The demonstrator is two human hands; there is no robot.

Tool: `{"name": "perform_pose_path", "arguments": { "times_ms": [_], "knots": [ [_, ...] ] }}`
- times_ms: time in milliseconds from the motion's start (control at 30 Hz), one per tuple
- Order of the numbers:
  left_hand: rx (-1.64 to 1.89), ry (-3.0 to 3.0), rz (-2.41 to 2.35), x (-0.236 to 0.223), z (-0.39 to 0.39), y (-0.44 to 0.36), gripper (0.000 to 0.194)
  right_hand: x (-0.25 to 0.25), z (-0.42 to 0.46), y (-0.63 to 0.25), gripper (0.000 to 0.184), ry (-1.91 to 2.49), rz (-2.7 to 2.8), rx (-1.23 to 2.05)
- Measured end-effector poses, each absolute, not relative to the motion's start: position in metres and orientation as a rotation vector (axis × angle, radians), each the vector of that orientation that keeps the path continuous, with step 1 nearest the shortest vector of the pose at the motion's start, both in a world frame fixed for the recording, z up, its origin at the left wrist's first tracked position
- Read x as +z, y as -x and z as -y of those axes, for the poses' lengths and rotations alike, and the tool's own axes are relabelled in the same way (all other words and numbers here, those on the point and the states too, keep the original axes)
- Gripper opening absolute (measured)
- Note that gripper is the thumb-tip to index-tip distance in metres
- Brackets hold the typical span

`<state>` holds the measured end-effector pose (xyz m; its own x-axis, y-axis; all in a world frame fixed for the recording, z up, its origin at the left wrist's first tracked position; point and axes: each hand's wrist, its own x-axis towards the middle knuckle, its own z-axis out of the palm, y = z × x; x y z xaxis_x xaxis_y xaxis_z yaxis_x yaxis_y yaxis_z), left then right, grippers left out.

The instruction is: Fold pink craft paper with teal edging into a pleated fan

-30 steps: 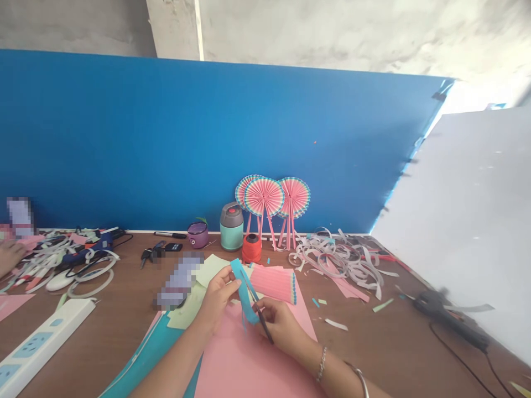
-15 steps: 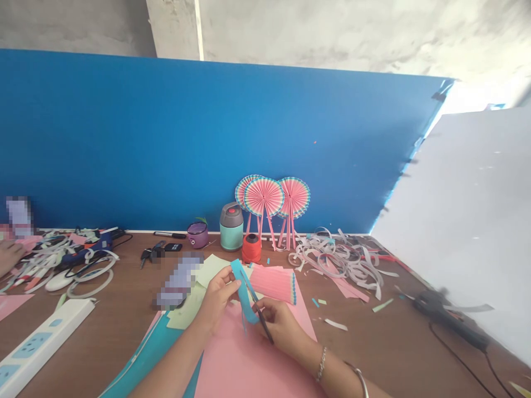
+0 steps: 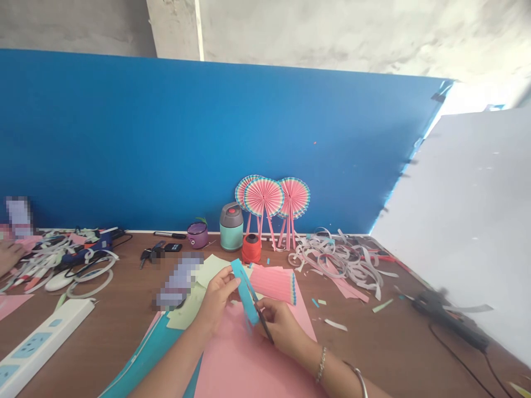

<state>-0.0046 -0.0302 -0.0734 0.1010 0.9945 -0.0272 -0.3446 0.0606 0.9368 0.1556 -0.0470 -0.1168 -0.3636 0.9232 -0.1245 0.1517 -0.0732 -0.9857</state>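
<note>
While the left hand (image 3: 216, 300) is pinching a matte blue paper strip (image 3: 244, 290) in a slanted position, the right hand (image 3: 281, 326) is gripping dark-bladed scissors (image 3: 264, 325) against its edge, the hands staying close but apart above a smooth pink card (image 3: 244, 365), beside pleated pink paper (image 3: 271, 283) on the wooden bench (image 3: 357, 354).

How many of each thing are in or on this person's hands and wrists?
Hands, left hand and right hand: 2
Scissors: 1
Blue paper strip: 1
Bracelets, chain bracelet and bangle: 2
Total: 6
</note>
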Motion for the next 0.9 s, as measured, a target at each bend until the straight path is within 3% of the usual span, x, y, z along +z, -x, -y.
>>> {"name": "perform_pose_path", "arguments": {
  "times_ms": [100, 267, 900],
  "knots": [
    [1.269, -0.930, -0.925, -0.078, 0.029, 0.006, 0.024, -0.117, 0.047, -0.156, 0.022, 1.183, 1.545, 1.507],
    [1.290, -0.891, -1.013, -0.082, 0.027, 0.008, 0.031, -0.120, 0.046, -0.155, 0.023, 1.188, 1.563, 1.500],
    [1.288, -0.943, -0.959, -0.084, 0.027, 0.006, 0.027, -0.110, 0.049, -0.154, 0.026, 1.185, 1.540, 1.520]
  ]
}}
